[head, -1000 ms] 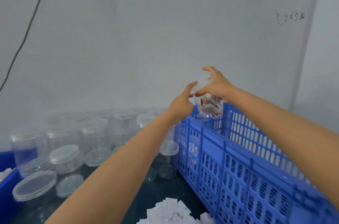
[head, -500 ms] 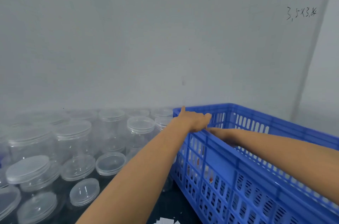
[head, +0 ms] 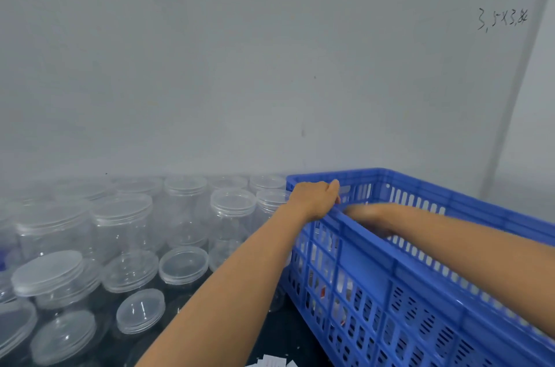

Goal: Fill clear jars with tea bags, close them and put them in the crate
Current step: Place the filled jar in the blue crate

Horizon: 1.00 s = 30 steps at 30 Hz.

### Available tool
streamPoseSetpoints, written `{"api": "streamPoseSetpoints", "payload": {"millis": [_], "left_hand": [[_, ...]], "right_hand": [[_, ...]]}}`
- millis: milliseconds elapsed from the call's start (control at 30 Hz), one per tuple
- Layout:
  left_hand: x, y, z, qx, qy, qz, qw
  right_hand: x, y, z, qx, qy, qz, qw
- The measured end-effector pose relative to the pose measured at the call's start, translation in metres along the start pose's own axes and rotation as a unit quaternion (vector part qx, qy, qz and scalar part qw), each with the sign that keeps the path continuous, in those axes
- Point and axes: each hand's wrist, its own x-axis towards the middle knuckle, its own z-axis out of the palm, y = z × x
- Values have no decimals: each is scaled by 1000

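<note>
The blue slotted crate (head: 420, 273) stands at the right. My left hand (head: 316, 198) rests on its near-left rim with the fingers curled over the edge. Inside the crate, my right hand (head: 365, 215) is blurred and partly hidden behind the rim, so I cannot tell what it holds. White and red jar contents (head: 322, 291) show through the crate's slots below it. Several empty clear jars (head: 232, 210) with lids stand to the left of the crate.
Loose clear lids (head: 183, 263) and jars lying on their sides (head: 57, 276) cover the dark table at the left. A few white tea bags (head: 271, 363) lie at the bottom edge. A grey wall (head: 270, 66) rises close behind everything.
One second ago both hands held a jar with tea bags above the crate. The right hand has gone down into the crate with it, and the left hand has dropped onto the rim.
</note>
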Motion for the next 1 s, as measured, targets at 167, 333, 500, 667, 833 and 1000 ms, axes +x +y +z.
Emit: {"api": "streamPoseSetpoints", "payload": {"millis": [167,333,500,667,833,1000], "left_hand": [[-23,2,-32,-308,138,-72,939],[-77,5,-76,-442,185,-86,874],[-168,-18,-93,-442,225,-137,858],[-270,-67,-89,-397,235,-214,861],[-362,-115,-108,-312,244,-265,879],[-418,-160,-134,-286,308,-314,851]], "right_hand": [[-40,-60,-24,294,110,-137,940],[-94,-97,9,429,39,-206,879],[-123,-118,86,470,-21,-207,858],[-140,-135,186,429,-101,-197,876],[-153,-165,277,374,-145,-206,893],[-157,-193,327,352,-112,-227,901]]}}
